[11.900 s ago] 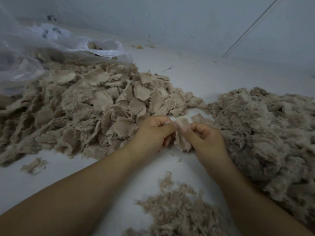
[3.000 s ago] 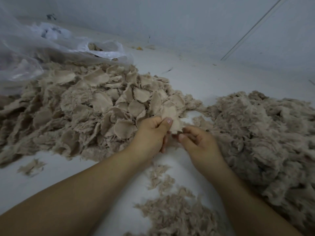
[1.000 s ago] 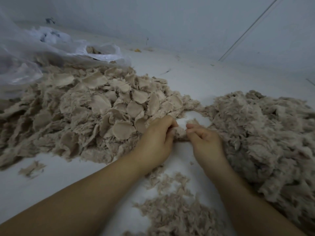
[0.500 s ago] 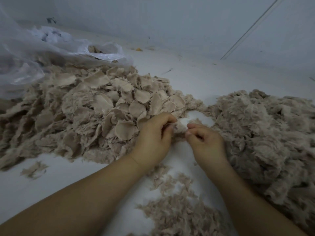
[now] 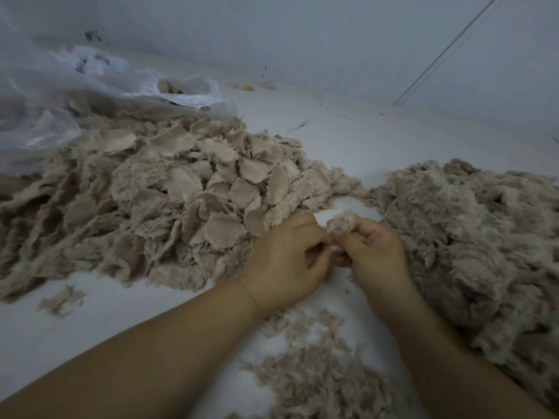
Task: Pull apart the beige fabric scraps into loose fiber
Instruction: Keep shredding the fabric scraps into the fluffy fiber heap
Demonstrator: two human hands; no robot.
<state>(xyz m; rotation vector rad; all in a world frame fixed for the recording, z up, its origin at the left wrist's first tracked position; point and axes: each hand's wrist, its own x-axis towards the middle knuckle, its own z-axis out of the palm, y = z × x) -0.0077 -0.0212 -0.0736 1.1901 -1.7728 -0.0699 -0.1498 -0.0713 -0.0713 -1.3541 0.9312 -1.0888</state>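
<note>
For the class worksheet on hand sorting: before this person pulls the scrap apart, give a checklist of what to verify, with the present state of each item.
1. Left hand pinches the beige scrap: ok.
2. Right hand pinches the same scrap: ok.
3. Scrap lifted free of the pile of unpulled scraps: ok.
4. Only one scrap between the fingers: cannot tell, the fingers hide its lower part.
5. Bare white surface between the hands and the loose fiber heap on the right: ok.
6. Plastic bag away from the hands: ok.
</note>
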